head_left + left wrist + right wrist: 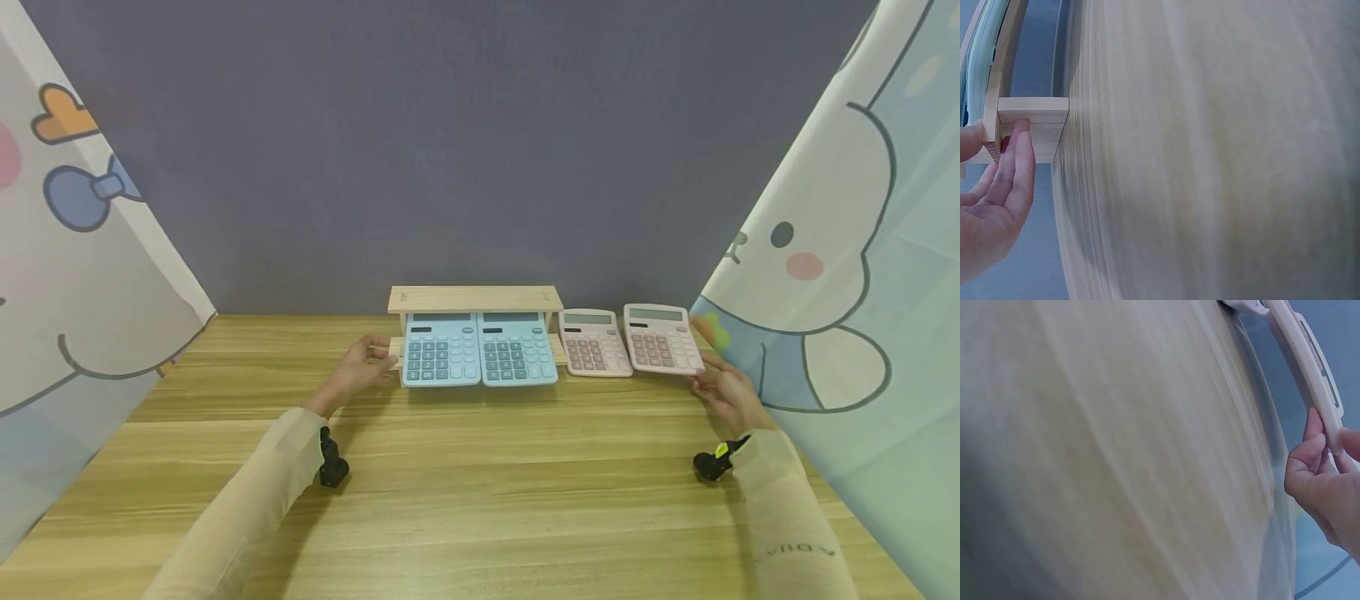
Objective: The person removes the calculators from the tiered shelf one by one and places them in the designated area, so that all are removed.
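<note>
The pale pink calculator at the right end of the row lies ahead and slightly left of the right hand, which has it by the near right corner; its long axis runs away from the person, leaning a little leftward at the far end. The right hand is plainly the nearer: the left hand is at the opposite end of the row, with two blue calculators on a wooden stand and a second pink calculator between. That second one sits just beside the held one, right of the stand. The right fingers pinch the calculator's edge, thumb against the other face, with a gap to the surface at that corner; whether its far end rests on anything, I cannot tell. The right forearm comes in from the lower right, the hand turned forward and left. The left forearm slants in from the lower left, thumb and fingers closed around the left end of the stand's front slat.
</note>
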